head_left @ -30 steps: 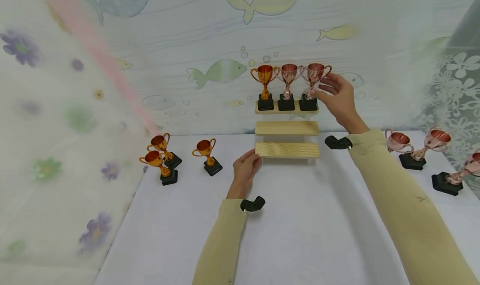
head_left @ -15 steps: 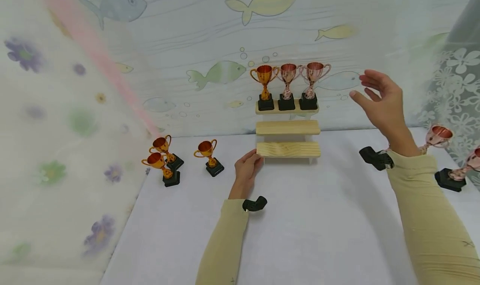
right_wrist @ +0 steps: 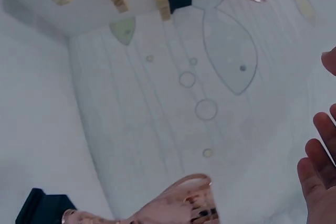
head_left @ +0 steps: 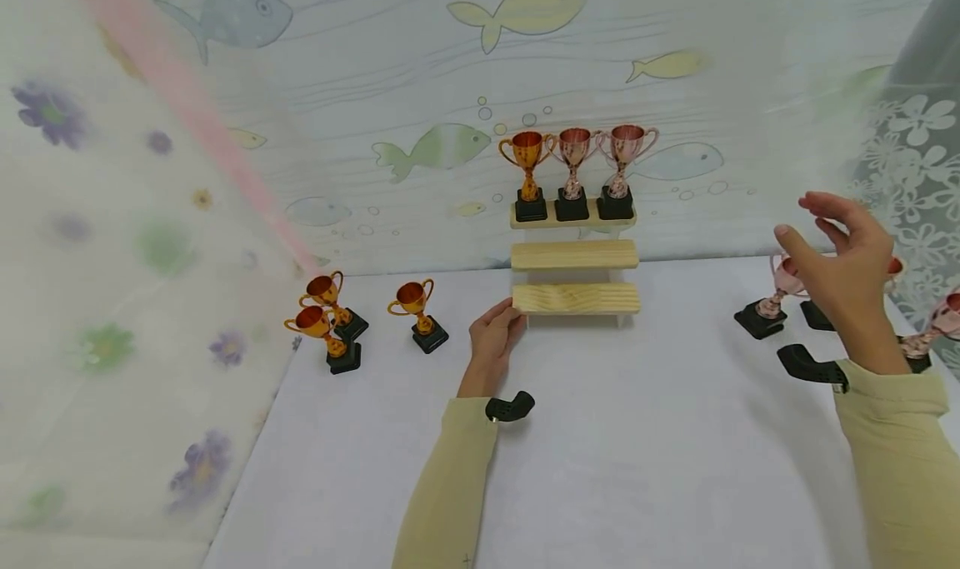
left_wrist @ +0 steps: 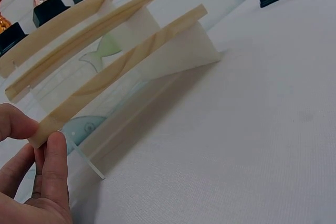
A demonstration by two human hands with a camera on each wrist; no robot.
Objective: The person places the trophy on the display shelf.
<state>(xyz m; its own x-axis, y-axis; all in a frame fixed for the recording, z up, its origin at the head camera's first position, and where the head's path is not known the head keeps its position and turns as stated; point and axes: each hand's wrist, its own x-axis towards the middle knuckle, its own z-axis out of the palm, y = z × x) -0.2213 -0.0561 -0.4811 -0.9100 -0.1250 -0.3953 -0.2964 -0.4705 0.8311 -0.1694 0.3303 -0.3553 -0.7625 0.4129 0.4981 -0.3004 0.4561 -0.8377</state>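
Note:
A three-step display stand with wooden boards and clear supports stands against the back. My left hand pinches the left end of its lowest board; in the left wrist view the thumb lies on top and the fingers below. Three trophy cups on black bases stand upright in a row on the top board: a gold trophy, a rose-gold trophy and another rose-gold trophy. My right hand, fingers spread and holding nothing, hovers over the rose-gold trophies at the right. It overlaps part of them, with one rose-gold trophy just left of it.
Three gold trophies, one of them a gold trophy apart from the other two, stand on the white tablecloth at the left. Another rose-gold trophy is at the right edge. A fish-patterned curtain hangs behind.
My right hand has left the rightmost trophy on the top board and moved right and down to the rose-gold trophies on the table. The left hand keeps its grip on the stand.

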